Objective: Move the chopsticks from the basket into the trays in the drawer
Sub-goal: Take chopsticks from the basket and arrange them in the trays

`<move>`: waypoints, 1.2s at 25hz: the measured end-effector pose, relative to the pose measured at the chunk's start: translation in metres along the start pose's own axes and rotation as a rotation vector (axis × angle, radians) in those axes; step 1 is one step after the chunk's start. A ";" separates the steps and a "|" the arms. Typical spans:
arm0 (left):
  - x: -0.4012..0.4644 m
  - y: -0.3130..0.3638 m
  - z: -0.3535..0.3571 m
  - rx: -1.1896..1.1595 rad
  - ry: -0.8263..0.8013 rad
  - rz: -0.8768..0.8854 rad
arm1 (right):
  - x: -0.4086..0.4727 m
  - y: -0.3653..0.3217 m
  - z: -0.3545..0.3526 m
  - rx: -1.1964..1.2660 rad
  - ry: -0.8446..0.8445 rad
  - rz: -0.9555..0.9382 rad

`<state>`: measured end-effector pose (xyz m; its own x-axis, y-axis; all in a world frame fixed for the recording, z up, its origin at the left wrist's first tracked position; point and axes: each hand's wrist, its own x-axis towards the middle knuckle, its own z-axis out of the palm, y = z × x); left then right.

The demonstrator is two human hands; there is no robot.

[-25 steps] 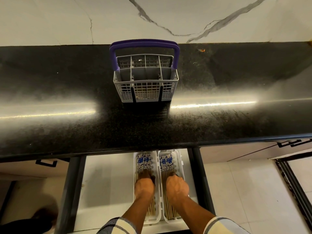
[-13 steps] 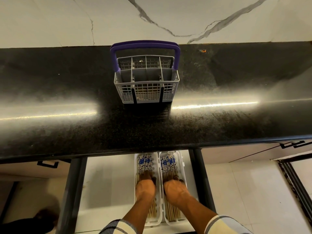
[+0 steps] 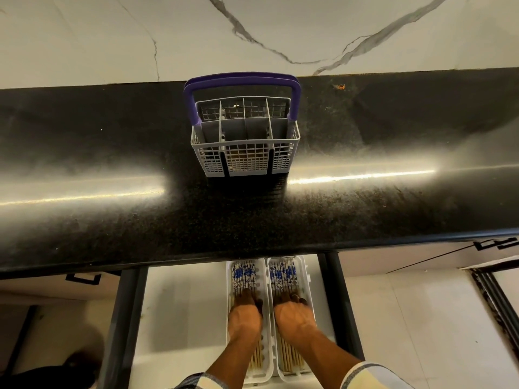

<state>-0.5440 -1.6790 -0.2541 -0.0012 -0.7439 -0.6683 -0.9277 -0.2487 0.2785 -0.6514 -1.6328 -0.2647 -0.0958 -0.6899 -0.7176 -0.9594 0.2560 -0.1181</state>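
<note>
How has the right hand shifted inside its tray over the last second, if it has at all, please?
Yes, slightly: the right hand has opened flatter, its fingers spreading towards the right wall of the right tray, over the chopsticks.

left hand (image 3: 243, 318): palm down, fingers curled forward | right hand (image 3: 294, 315): palm down, fingers spread | forearms parallel, reaching down

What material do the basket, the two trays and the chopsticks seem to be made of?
Basket: likely moulded plastic, matte grey grid walls, purple handle.
Trays: probably white plastic, smooth with rounded rims.
Chopsticks: tan shafts suggest bamboo or wood; blue-and-white patterned tops look glossy, uncertain.
</note>
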 end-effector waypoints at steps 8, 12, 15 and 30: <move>-0.004 0.001 -0.003 -0.127 0.024 -0.054 | 0.000 0.002 0.000 0.060 0.030 0.006; -0.006 0.001 -0.003 -0.182 0.018 -0.088 | -0.004 0.003 0.000 0.128 0.149 0.000; -0.008 0.003 -0.002 -0.188 0.015 -0.079 | -0.010 0.003 0.006 0.149 0.230 0.011; -0.004 -0.005 0.005 -0.030 0.038 0.047 | -0.011 0.000 0.038 -0.020 0.213 -0.038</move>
<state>-0.5408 -1.6722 -0.2564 -0.0294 -0.7781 -0.6274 -0.9152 -0.2314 0.3298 -0.6405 -1.5995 -0.2825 -0.1109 -0.8269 -0.5513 -0.9682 0.2150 -0.1277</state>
